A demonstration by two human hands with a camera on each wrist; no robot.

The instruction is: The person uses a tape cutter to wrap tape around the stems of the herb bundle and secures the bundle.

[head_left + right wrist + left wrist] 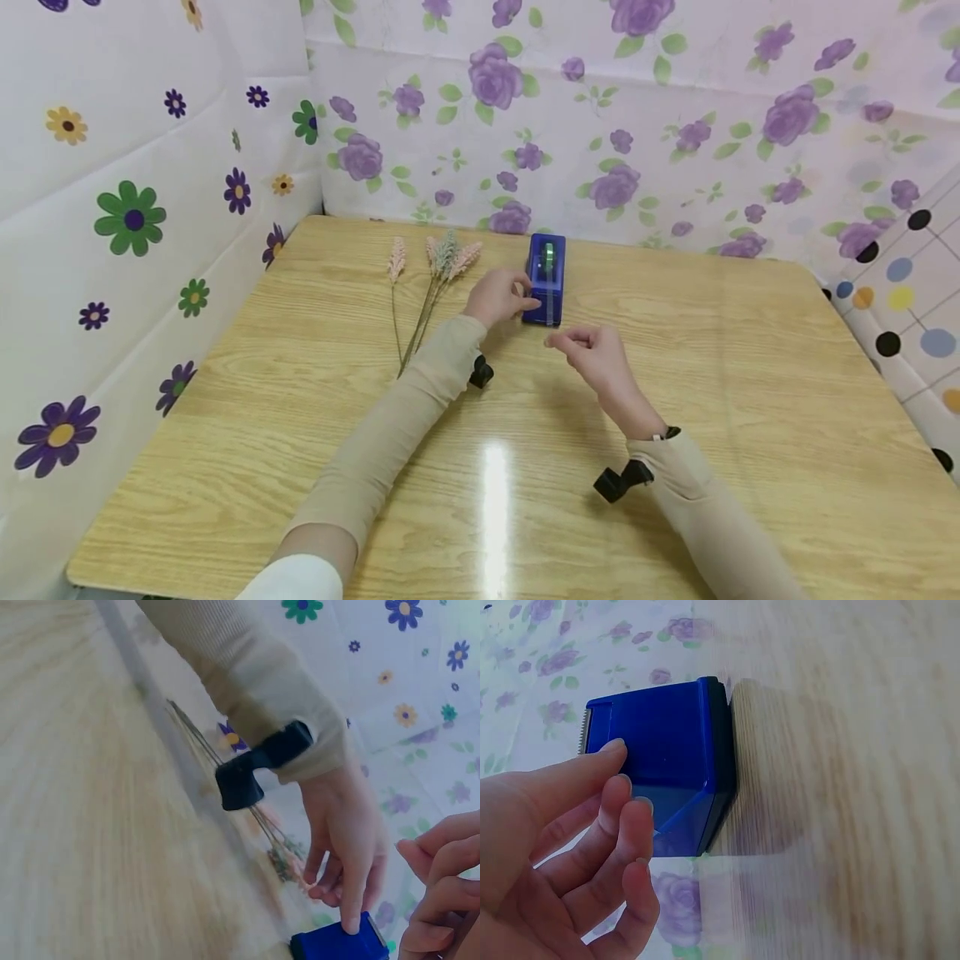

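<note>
A blue tape dispenser (pixel 546 287) stands near the table's back edge, its toothed metal cutter (pixel 583 732) visible in the left wrist view. My left hand (pixel 498 297) is at the dispenser's left side, with one straight digit touching the blue body and the other fingers loosely bent. A narrow translucent strip of tape (pixel 550 308) runs along the dispenser's top to its front end. Just in front, my right hand (pixel 597 360) has its fingertips drawn together in line with that strip. I cannot tell whether those fingertips hold the tape.
Artificial flower stems with pink and grey-green heads (pixel 446 254) lie left of the dispenser, beside my left forearm. The wooden table (pixel 675 400) meets flower-printed cloth (pixel 450 125) at the back and left. Dark wrist cameras (pixel 622 482) jut from both sleeves.
</note>
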